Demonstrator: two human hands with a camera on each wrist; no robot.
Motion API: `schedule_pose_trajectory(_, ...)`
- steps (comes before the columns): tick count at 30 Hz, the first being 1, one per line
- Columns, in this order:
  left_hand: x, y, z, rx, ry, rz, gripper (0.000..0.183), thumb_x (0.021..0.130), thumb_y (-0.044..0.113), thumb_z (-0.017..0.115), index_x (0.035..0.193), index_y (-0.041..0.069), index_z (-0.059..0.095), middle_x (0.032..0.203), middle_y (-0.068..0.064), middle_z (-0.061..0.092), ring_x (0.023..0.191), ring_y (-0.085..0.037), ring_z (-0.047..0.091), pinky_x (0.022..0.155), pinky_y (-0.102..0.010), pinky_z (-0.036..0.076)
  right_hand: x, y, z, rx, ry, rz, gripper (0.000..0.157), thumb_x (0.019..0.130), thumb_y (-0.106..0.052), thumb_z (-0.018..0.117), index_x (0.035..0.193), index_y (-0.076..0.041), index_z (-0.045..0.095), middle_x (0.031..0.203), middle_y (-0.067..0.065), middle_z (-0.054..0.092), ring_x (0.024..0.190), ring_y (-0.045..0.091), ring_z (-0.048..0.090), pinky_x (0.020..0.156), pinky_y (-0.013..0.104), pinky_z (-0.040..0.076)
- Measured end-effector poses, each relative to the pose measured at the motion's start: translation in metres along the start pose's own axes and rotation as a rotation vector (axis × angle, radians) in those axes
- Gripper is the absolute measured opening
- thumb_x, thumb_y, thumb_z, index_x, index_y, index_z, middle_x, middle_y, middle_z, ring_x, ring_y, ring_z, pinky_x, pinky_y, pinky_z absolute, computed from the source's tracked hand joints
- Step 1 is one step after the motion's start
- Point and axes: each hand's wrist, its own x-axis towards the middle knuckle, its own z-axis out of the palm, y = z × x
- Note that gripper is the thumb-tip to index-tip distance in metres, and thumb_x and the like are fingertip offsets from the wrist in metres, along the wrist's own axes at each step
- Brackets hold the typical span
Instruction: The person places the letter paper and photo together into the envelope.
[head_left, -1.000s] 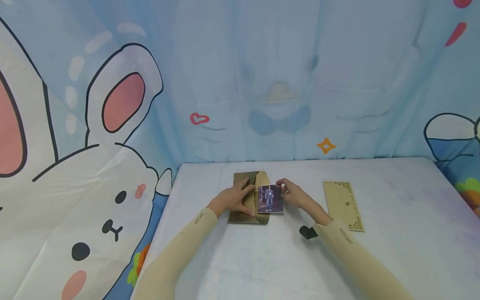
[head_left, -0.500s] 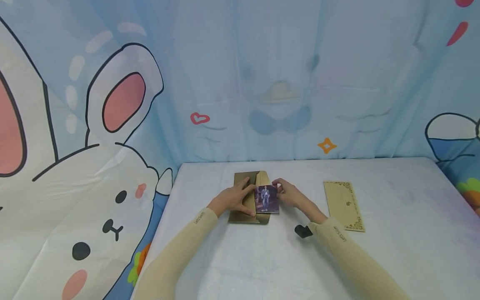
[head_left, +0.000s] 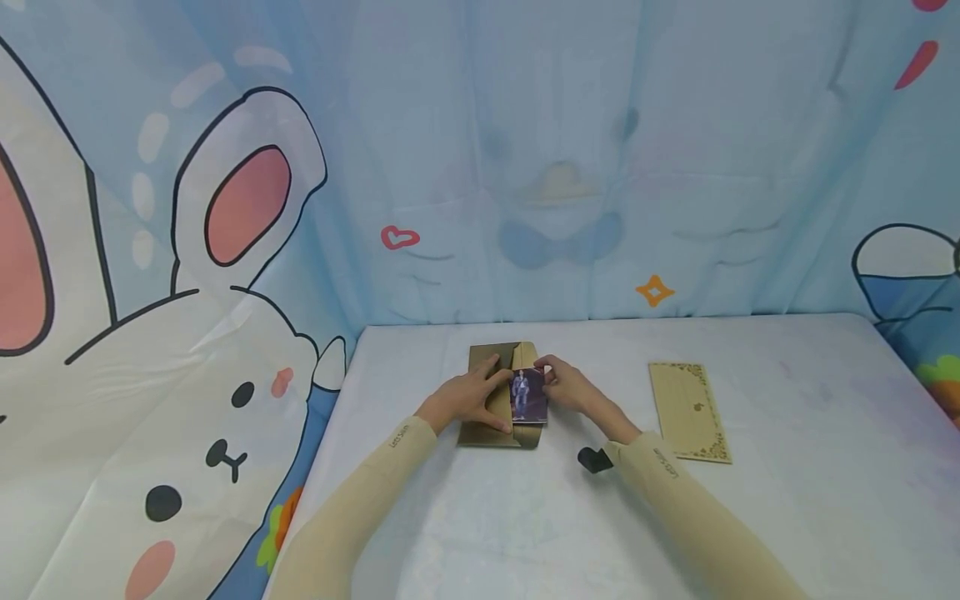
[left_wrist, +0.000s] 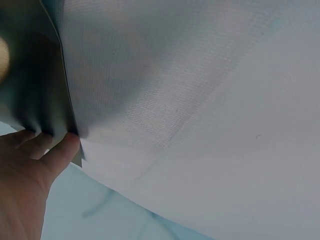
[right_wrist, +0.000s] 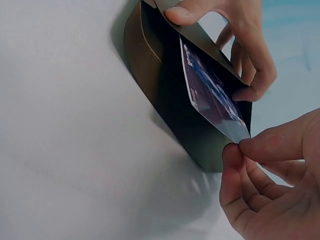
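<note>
Left hand [head_left: 465, 397] spread over brown envelope [head_left: 498, 405]; fingers gripping opposite edges of pocket, mouth bulging open (gap plainest in right wrist view). Right hand [head_left: 576, 390]: thumb and forefinger pinching corner of printed photo [head_left: 529, 396]. Photo partly inside envelope mouth, exposed part above unfolded flap [head_left: 527, 355]. Envelope on white-covered bench [head_left: 480, 517]; tan card [head_left: 688, 412] with ornate corners flat at right, well apart. Rabbit-print backdrop [head_left: 225, 367] behind and at left.

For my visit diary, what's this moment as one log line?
left hand: touching envelope; right hand: pinching photo; photo: partly inside envelope; patterned card: lying apart
</note>
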Motion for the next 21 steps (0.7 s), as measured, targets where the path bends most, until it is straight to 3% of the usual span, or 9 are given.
schedule_pose_trajectory(4,0.0,0.0,0.0,-0.004,-0.003,-0.003,0.104,0.073,0.08,0.066,0.157,0.035,0.023,0.169,-0.014,0.01,0.149,-0.035,0.035,0.106,-0.049,0.048,0.002,-0.004,0.002,-0.011,-0.011,0.018,0.051,0.09,0.004,0.056,0.14,0.003,0.047,0.105,0.021,0.064,0.087,0.024,0.06,0.071,0.031,0.048)
schedule_pose_trajectory(15,-0.002,0.0,-0.002,-0.014,-0.019,0.0,0.104,0.075,0.077,0.068,0.159,0.034,0.023,0.17,-0.014,0.01,0.15,-0.035,0.034,0.107,-0.049,0.048,0.009,-0.004,0.012,-0.028,-0.003,-0.038,0.05,0.087,0.006,0.055,0.137,0.006,0.049,0.092,0.013,0.059,0.075,0.019,0.053,0.064,0.028,0.042)
schedule_pose_trajectory(21,-0.001,0.0,-0.002,-0.008,-0.015,0.005,0.104,0.075,0.078,0.067,0.159,0.035,0.022,0.17,-0.014,0.009,0.149,-0.034,0.034,0.106,-0.048,0.048,0.013,-0.007,0.016,-0.051,-0.007,-0.027,0.048,0.09,0.005,0.055,0.138,0.004,0.049,0.095,0.014,0.061,0.078,0.02,0.055,0.066,0.029,0.043)
